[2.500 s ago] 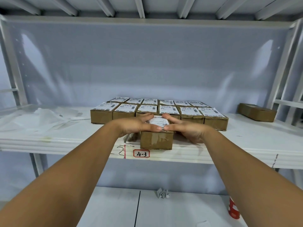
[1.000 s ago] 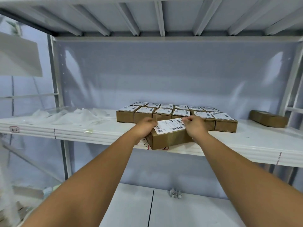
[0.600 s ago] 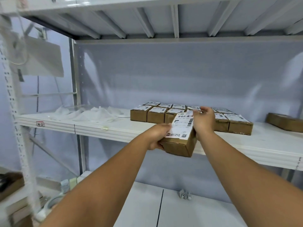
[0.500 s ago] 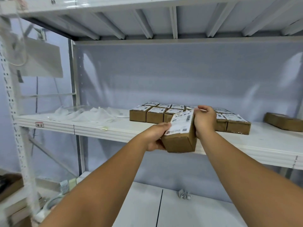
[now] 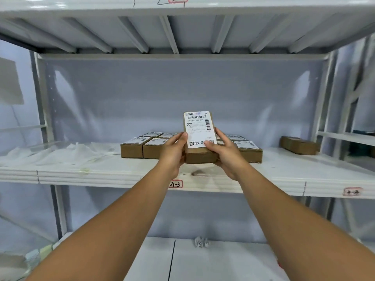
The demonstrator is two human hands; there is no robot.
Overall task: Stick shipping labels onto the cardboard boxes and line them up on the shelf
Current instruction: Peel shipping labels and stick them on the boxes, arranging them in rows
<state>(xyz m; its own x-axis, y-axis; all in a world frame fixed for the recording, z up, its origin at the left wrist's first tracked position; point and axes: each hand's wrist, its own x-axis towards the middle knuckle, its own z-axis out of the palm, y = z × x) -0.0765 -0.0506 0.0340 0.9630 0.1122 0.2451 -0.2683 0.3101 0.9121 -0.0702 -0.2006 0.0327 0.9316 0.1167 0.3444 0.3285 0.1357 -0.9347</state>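
Note:
I hold a small cardboard box (image 5: 199,156) up in front of the shelf (image 5: 105,171), tilted so its labelled top faces me. A white shipping label (image 5: 199,128) with barcodes covers that top. My left hand (image 5: 174,151) grips the box's left side, thumb on the label's edge. My right hand (image 5: 225,153) grips the right side, thumb on the label's lower right corner. Behind the box, several labelled boxes (image 5: 142,148) stand in rows on the shelf.
A bare unlabelled box (image 5: 298,145) lies at the shelf's right end. Crumpled white backing paper (image 5: 67,152) is piled on the left. The shelf edge carries a "4-3" tag (image 5: 175,183). A lower white shelf (image 5: 203,260) has a small crumpled scrap (image 5: 201,241).
I lifted the labelled box off the shelf's front edge, turned it end-on and raised it so the label faces me. The camera view swung left, then back to centre.

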